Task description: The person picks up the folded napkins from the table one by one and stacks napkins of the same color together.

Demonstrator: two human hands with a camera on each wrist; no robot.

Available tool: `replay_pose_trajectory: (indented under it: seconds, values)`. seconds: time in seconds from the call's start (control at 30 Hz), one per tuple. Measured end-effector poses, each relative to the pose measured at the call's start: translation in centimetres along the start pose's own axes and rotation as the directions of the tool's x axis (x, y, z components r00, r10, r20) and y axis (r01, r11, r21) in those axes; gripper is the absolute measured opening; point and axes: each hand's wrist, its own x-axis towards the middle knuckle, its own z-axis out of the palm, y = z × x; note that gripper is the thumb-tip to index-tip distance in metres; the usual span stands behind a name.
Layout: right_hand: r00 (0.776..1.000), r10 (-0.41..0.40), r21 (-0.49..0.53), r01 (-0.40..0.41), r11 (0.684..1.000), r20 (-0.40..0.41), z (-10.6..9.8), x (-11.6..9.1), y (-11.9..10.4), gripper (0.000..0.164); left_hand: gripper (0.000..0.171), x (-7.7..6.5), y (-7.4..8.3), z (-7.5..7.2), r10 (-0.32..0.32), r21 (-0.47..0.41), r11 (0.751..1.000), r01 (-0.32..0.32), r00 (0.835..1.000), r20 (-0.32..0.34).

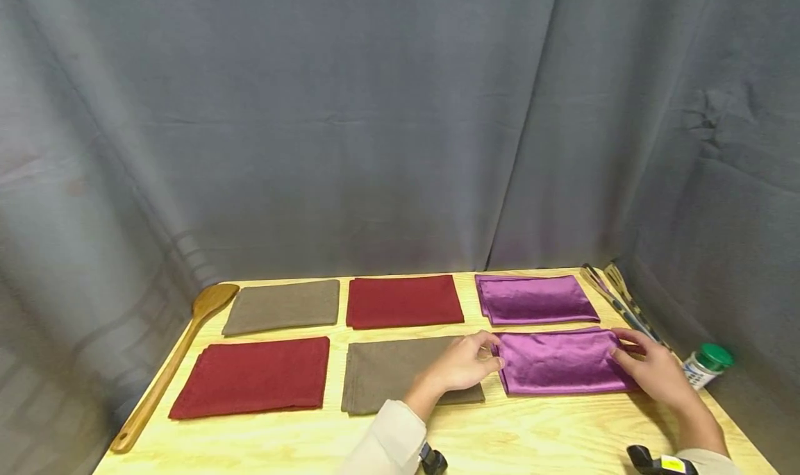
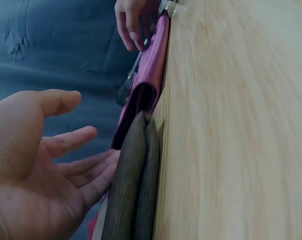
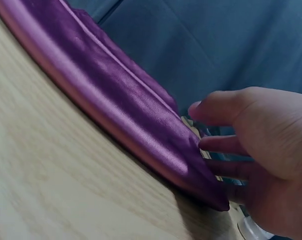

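Note:
A folded shiny purple cloth (image 1: pixel 556 364) lies at the front right of the table, a hand at each short end. My left hand (image 1: pixel 465 364) reaches over the front grey-brown folded cloth (image 1: pixel 394 374), fingertips right at the purple cloth's left edge. Its thumb stands well apart from the loosely bent fingers (image 2: pixel 86 170) in the left wrist view. At the other end, my right hand (image 1: pixel 656 371) has its fingers (image 3: pixel 225 145) against the purple cloth's right edge. The right thumb is raised away from the fabric, and nothing is pinched in either hand.
Behind lie another purple cloth (image 1: pixel 537 299), a dark red one (image 1: pixel 403 301) and a grey-brown one (image 1: pixel 284 306). A second red cloth (image 1: pixel 256 376) is front left. A wooden spoon (image 1: pixel 169 371) borders the left, utensils (image 1: pixel 615 291) and a green-lidded jar (image 1: pixel 706 365) the right.

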Motion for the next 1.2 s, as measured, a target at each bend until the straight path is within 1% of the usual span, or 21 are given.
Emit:
replay_pose_trajectory:
  seconds: [0.07, 0.13, 0.27, 0.33, 0.47, 0.57, 0.7, 0.8, 0.93, 1.0, 1.1, 1.2]
  values:
    - [1.0, 0.017, -0.02, -0.016, 1.0, 0.015, 0.1, 0.1, 0.1, 0.056, 0.04, 0.1, 0.3, 0.3, -0.018, 0.025, 1.0, 0.018, 1.0, -0.005]
    - [1.0, 0.017, -0.039, -0.017, 0.999, 0.011, 0.2, 0.1, 0.3, 0.055, 0.041, 0.2, 0.5, 0.7, -0.036, 0.04, 0.998, 0.037, 0.999, -0.023]
    - [0.998, -0.002, -0.071, -0.002, 0.997, -0.065, 0.7, 0.0, 0.5, 0.048, 0.038, 0.5, 0.9, 1.5, -0.067, 0.081, 0.994, 0.075, 0.994, -0.091]
    - [0.995, -0.007, -0.072, -0.001, 0.997, -0.104, 0.9, -0.1, 0.6, 0.044, 0.036, 0.6, 1.1, 1.8, -0.081, 0.088, 0.992, 0.092, 0.989, -0.122]
    - [0.988, -0.01, -0.063, 0.0, 0.998, -0.154, 1.3, -0.1, 0.5, 0.037, 0.033, 0.8, 1.1, 2.3, -0.082, 0.056, 0.994, 0.093, 0.981, -0.174]
    - [0.986, -0.011, -0.055, 0.002, 0.998, -0.168, 1.5, -0.1, 0.5, 0.033, 0.034, 0.9, 1.0, 2.5, -0.075, 0.024, 0.996, 0.081, 0.977, -0.202]
    - [0.983, -0.007, -0.048, -0.002, 0.999, -0.182, 1.6, 0.0, 0.5, 0.029, 0.034, 1.1, 0.9, 2.9, -0.075, 0.017, 0.997, 0.081, 0.971, -0.227]
    - [0.985, 0.01, -0.028, -0.015, 0.999, -0.171, 1.6, 0.0, 0.4, 0.029, 0.034, 1.2, 0.8, 3.2, -0.071, 0.018, 0.997, 0.078, 0.969, -0.236]
    - [0.988, 0.032, -0.008, -0.034, 0.999, -0.149, 1.6, 0.0, 0.1, 0.03, 0.032, 1.4, 0.8, 3.5, -0.069, -0.009, 0.998, 0.069, 0.969, -0.239]
    - [0.988, 0.034, 0.001, -0.034, 0.999, -0.153, 1.5, -0.1, 0.1, 0.029, 0.031, 1.5, 0.8, 3.7, -0.072, -0.026, 0.997, 0.067, 0.969, -0.238]
    - [0.986, 0.031, 0.008, -0.03, 1.0, -0.166, 1.4, -0.2, 0.0, 0.028, 0.028, 1.5, 1.0, 3.8, -0.078, -0.058, 0.996, 0.067, 0.972, -0.221]
    - [0.986, 0.035, 0.013, -0.033, 0.999, -0.161, 1.3, -0.3, 0.1, 0.028, 0.027, 1.6, 1.2, 3.9, -0.07, -0.067, 0.996, 0.058, 0.977, -0.202]
